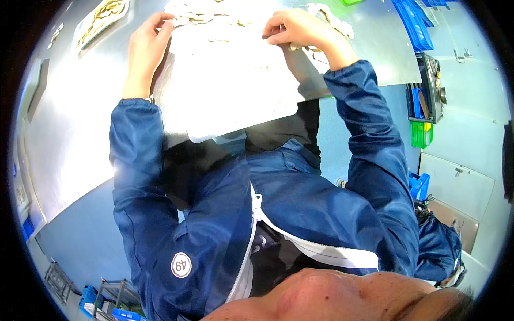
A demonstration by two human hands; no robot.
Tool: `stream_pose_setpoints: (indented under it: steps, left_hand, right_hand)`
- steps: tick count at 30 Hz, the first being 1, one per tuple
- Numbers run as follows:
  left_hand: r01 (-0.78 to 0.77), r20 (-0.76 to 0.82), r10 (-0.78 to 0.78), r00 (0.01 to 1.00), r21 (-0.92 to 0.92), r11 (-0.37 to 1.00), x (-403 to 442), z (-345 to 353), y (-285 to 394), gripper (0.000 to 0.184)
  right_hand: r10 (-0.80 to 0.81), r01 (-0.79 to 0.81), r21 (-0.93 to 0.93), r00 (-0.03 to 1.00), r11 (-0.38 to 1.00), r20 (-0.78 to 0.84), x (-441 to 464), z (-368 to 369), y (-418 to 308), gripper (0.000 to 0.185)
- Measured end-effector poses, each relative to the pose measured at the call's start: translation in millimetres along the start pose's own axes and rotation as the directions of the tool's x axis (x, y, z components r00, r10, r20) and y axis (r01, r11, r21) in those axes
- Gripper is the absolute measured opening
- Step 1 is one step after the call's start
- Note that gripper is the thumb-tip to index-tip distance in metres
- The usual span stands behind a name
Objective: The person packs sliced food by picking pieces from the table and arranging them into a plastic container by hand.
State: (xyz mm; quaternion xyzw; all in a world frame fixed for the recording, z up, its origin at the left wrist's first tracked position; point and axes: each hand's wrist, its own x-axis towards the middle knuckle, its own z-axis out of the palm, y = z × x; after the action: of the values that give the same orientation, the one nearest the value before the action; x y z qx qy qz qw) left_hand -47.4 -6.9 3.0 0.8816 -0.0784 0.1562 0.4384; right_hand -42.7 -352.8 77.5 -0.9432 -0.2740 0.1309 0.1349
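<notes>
A white cutting board (230, 96) lies on the steel table before me, washed out by glare. Pale, flat food pieces (195, 17) are spread along its far end. My left hand (150, 43) is at the board's left edge, fingers curled and thumb close to the fingertips, right beside the nearest pale pieces. Whatever it pinches is too small to name. My right hand (300, 29) hangs over the board's right side with thumb and fingers pressed together. A small dark spot shows at those fingertips, but its kind is unclear. More pale pieces (334, 21) lie beyond and under that hand.
A clear tray (101, 21) of yellowish pieces stands at the upper left of the steel table (75, 139). Blue crates (415, 24) are at the upper right. A green crate (421, 135) sits below a dark shelf unit (428, 88) on the right.
</notes>
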Motion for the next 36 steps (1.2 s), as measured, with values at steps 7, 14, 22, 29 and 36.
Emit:
stream_pose_setpoints:
  steps: [7, 14, 22, 29, 36]
  left_hand:
    - [0.024, 0.023, -0.024, 0.999, -0.04, 0.999, 4.3, -0.6, 3.7, 0.026]
    - [0.014, 0.029, -0.013, 0.999, -0.008, 1.0, 3.7, -1.4, 7.5, 0.027]
    - [0.041, -0.045, -0.045, 0.998, -0.087, 0.995, -7.0, -8.5, 47.8, 0.024]
    - [-0.022, -0.065, 0.018, 0.998, -0.074, 0.997, -7.2, -4.7, 38.4, 0.023]
    - [-0.03, -0.069, 0.024, 0.997, -0.08, 0.996, -6.1, -5.6, 45.3, 0.022]
  right_hand:
    - [-0.085, 0.09, -0.024, 0.98, 0.996, 0.178, 15.8, -7.8, 5.1, 0.021]
    - [0.05, -0.088, 0.105, 0.944, 0.991, 0.325, 18.1, -22.7, 1.9, 0.031]
    - [-0.234, 0.224, 0.381, 0.972, 0.897, -0.021, -26.2, -44.6, -40.3, 0.013]
    - [-0.225, 0.088, 0.633, 0.964, 0.769, 0.139, -55.8, 40.7, -124.2, 0.016]
    - [-0.249, 0.189, 0.559, 0.968, 0.807, 0.033, -55.0, 54.4, -127.0, 0.014]
